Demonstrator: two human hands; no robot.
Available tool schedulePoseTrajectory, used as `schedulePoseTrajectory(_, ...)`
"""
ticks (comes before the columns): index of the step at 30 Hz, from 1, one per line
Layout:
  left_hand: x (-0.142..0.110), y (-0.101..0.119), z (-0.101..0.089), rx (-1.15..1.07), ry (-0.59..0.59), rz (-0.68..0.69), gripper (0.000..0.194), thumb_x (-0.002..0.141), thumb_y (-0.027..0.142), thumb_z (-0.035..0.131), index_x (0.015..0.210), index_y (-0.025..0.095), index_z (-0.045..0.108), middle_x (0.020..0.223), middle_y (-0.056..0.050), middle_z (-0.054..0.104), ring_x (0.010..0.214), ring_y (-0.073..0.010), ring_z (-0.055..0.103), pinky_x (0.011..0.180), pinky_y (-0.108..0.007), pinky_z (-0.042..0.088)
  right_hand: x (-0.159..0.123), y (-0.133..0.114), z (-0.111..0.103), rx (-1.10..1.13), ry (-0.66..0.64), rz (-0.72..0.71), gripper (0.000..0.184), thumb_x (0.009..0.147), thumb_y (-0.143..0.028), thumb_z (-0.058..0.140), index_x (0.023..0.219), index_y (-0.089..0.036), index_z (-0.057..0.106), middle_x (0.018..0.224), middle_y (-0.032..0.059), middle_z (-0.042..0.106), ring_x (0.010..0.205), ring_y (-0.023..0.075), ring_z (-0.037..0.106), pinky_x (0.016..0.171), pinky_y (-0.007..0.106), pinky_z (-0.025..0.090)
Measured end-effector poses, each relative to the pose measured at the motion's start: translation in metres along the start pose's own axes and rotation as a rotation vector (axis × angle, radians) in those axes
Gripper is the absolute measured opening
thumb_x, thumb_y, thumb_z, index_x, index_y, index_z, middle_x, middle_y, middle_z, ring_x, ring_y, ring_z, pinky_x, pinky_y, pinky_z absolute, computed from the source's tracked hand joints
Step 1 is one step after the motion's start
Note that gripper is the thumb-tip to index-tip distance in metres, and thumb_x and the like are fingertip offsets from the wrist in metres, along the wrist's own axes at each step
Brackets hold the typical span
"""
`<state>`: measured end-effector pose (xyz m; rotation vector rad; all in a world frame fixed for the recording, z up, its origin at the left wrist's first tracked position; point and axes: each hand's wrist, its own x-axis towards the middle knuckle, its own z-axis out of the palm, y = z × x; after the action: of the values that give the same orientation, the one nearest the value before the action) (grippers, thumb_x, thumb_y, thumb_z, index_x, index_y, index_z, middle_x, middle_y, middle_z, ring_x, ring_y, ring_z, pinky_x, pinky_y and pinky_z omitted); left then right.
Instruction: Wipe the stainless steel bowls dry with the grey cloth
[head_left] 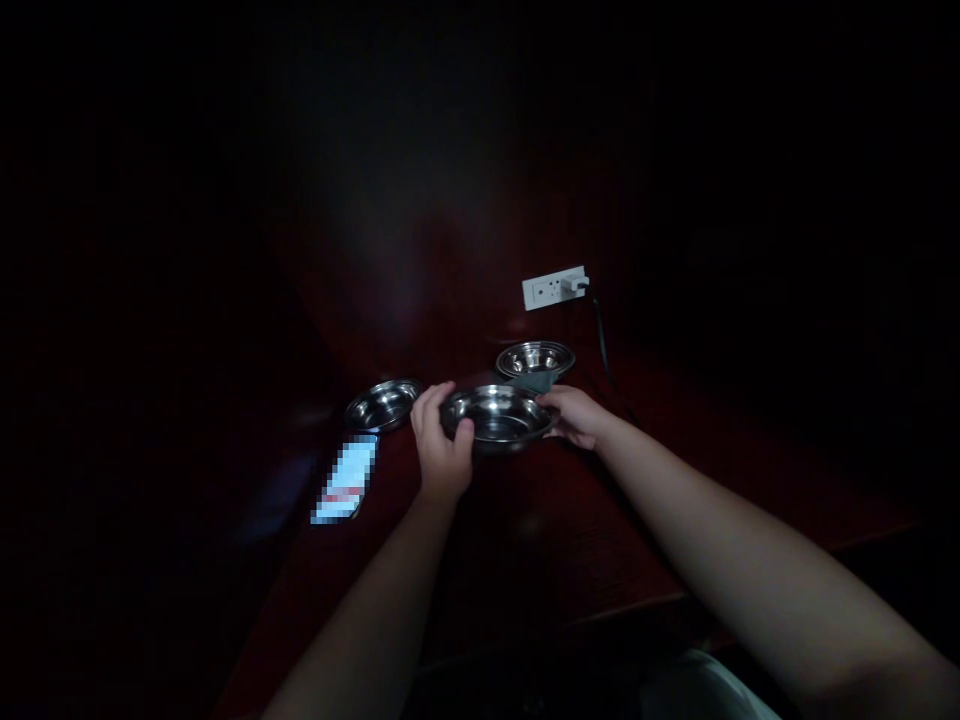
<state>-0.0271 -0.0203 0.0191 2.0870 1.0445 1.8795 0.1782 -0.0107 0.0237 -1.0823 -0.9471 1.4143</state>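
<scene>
Between my two hands is a shiny steel bowl, wide and shallow, held by its rim over the dark red table. My left hand grips its left side, thumb at the near rim and fingers around the outside. On the right, my right hand pinches the rim; some of its fingers are hidden. A greyish cloth-like piece shows just behind the bowl, and I cannot tell whether the right hand touches it. Behind that sit other steel bowls, apparently nested. Another steel bowl lies left of my left hand.
A lit phone, its screen blurred out, lies at the table's left. On the back wall a white socket panel holds a plug, whose dark cable hangs to the table. The surroundings are very dark.
</scene>
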Motion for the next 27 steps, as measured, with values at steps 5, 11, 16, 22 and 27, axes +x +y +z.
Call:
schedulePoseTrajectory(5, -0.008, -0.011, 0.015, -0.699, -0.203, -0.891, 0.050, 0.078, 0.029, 0.051, 0.126, 0.022, 0.040, 0.127, -0.012, 0.051, 0.109, -0.0257, 0.055, 0.086, -0.046, 0.048, 0.010, 0.011, 0.002, -0.157, 0.098, -0.190, 0.019, 0.069, -0.012, 0.050, 0.085, -0.017, 0.058, 0.062, -0.0007, 0.063, 0.053, 0.0125, 0.058, 0.052, 0.025, 0.049)
schedulePoseTrajectory(11, -0.009, -0.007, 0.020, -0.881, -0.170, -1.218, 0.035, 0.071, 0.019, 0.047, 0.104, 0.009, 0.054, 0.094, -0.016, 0.066, 0.087, -0.0279, 0.064, 0.073, -0.051, 0.053, 0.022, 0.015, -0.013, -0.587, 0.363, -0.487, 0.028, 0.080, -0.036, 0.044, 0.077, -0.014, 0.061, 0.073, 0.0059, 0.066, 0.068, 0.0188, 0.061, 0.067, 0.033, 0.048)
schedulePoseTrajectory(16, -0.008, -0.010, 0.024, -0.810, -0.102, -1.204, 0.038, 0.070, 0.016, 0.047, 0.107, 0.013, 0.052, 0.088, -0.011, 0.065, 0.080, -0.0262, 0.065, 0.068, -0.052, 0.054, 0.008, 0.004, -0.013, -0.794, 0.511, -0.794, 0.031, 0.086, -0.031, 0.038, 0.096, -0.015, 0.062, 0.093, 0.0110, 0.068, 0.086, 0.0229, 0.063, 0.078, 0.035, 0.047)
schedulePoseTrajectory(22, -0.008, -0.013, 0.029, -0.752, -0.053, -1.125, 0.056, 0.067, 0.012, 0.046, 0.122, 0.027, 0.043, 0.104, -0.007, 0.061, 0.080, -0.0213, 0.064, 0.068, -0.048, 0.055, -0.003, 0.010, 0.005, -1.368, 0.010, -0.877, 0.042, 0.077, -0.012, 0.044, 0.117, -0.014, 0.058, 0.125, 0.0111, 0.057, 0.124, 0.0252, 0.045, 0.107, 0.043, 0.029)
schedulePoseTrajectory(27, -0.009, -0.019, 0.033, -0.689, -0.023, -1.064, 0.062, 0.067, 0.013, 0.048, 0.125, 0.034, 0.040, 0.106, -0.004, 0.060, 0.080, -0.0204, 0.063, 0.070, -0.043, 0.055, -0.004, 0.021, 0.014, -1.597, -0.192, -0.750, 0.039, 0.077, -0.012, 0.046, 0.113, -0.012, 0.062, 0.119, 0.0136, 0.061, 0.117, 0.0275, 0.051, 0.107, 0.047, 0.027)
